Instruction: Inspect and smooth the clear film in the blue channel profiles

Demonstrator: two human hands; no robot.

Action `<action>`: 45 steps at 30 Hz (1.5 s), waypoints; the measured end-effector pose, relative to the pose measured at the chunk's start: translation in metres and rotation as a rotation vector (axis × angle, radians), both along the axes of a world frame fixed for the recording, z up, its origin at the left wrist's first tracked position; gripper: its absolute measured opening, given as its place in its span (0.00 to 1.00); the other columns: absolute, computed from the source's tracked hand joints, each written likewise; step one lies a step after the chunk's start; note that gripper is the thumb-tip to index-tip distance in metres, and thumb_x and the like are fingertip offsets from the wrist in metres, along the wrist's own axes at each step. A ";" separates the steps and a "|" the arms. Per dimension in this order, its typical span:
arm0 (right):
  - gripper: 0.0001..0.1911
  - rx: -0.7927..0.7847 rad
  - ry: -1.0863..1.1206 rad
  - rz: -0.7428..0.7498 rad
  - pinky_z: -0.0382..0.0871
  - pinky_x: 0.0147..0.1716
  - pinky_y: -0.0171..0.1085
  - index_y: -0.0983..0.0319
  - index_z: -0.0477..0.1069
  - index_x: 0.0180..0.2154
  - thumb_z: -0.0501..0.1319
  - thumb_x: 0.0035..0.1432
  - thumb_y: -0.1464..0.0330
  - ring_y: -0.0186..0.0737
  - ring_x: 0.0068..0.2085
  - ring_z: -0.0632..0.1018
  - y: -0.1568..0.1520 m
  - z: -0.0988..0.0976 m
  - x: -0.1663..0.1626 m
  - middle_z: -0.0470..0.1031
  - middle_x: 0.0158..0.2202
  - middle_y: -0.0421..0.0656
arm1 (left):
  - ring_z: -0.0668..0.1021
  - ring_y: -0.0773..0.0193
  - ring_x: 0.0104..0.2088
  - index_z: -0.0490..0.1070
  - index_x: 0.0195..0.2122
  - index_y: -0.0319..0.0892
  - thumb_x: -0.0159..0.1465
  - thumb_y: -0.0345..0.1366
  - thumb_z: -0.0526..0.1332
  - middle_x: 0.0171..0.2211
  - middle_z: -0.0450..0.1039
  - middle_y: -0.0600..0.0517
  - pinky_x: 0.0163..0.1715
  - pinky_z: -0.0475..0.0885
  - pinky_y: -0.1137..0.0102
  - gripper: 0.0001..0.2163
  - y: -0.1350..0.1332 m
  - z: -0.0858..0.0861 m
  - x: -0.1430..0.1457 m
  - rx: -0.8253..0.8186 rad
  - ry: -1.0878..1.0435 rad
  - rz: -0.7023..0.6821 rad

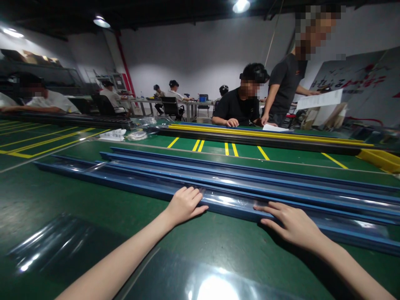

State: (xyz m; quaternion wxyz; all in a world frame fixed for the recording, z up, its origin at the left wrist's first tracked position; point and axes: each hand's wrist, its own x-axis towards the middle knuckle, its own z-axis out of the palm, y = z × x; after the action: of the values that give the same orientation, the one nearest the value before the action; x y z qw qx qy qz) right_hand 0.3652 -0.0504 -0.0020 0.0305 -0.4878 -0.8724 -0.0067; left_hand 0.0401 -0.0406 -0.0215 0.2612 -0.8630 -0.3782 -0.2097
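Note:
Two long blue channel profiles [134, 182] lie side by side across the green table, with shiny clear plastic film [229, 200] inside the nearer one. My left hand [185, 203] is closed over the near edge of that front profile, fingers curled over the rim and thumb along its outer side. Farther right, my right hand [289, 220] is open, fingers stretched out and thumb apart. Its fingertips reach over the same near rim, at the film. Whether they press on the film I cannot tell.
Clear plastic sheets [200, 277] lie on the near table. Beyond the blue profiles are yellow and black profiles [265, 135], a yellow bin [379, 159] and clear plastic packaging [137, 134]. Across the table one person [240, 104] sits and another [286, 79] stands holding paper.

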 end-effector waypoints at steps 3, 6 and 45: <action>0.23 0.006 0.020 -0.004 0.66 0.42 0.44 0.51 0.64 0.49 0.46 0.56 0.54 0.46 0.48 0.70 0.000 0.000 0.000 0.70 0.47 0.45 | 0.69 0.64 0.27 0.65 0.28 0.39 0.61 0.46 0.49 0.25 0.68 0.51 0.26 0.58 0.69 0.16 0.000 0.000 0.000 0.009 0.006 0.002; 0.23 -0.006 0.004 -0.008 0.66 0.42 0.44 0.50 0.64 0.50 0.45 0.56 0.54 0.46 0.49 0.69 0.000 0.000 0.000 0.69 0.47 0.44 | 0.69 0.64 0.27 0.65 0.28 0.39 0.61 0.46 0.49 0.25 0.68 0.51 0.25 0.58 0.69 0.16 0.000 0.000 0.000 0.014 0.005 0.000; 0.15 0.152 0.162 0.021 0.66 0.33 0.36 0.58 0.67 0.36 0.47 0.56 0.58 0.39 0.36 0.71 -0.008 -0.002 -0.019 0.70 0.36 0.45 | 0.70 0.65 0.27 0.66 0.34 0.39 0.62 0.47 0.47 0.25 0.68 0.51 0.26 0.58 0.70 0.17 0.001 -0.003 -0.001 -0.034 -0.018 -0.008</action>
State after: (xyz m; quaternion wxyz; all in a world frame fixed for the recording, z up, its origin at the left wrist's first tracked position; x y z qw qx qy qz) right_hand 0.3466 -0.0580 -0.0038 0.1377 -0.4740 -0.8691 -0.0334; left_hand 0.0388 -0.0391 -0.0243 0.2425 -0.8668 -0.3806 -0.2121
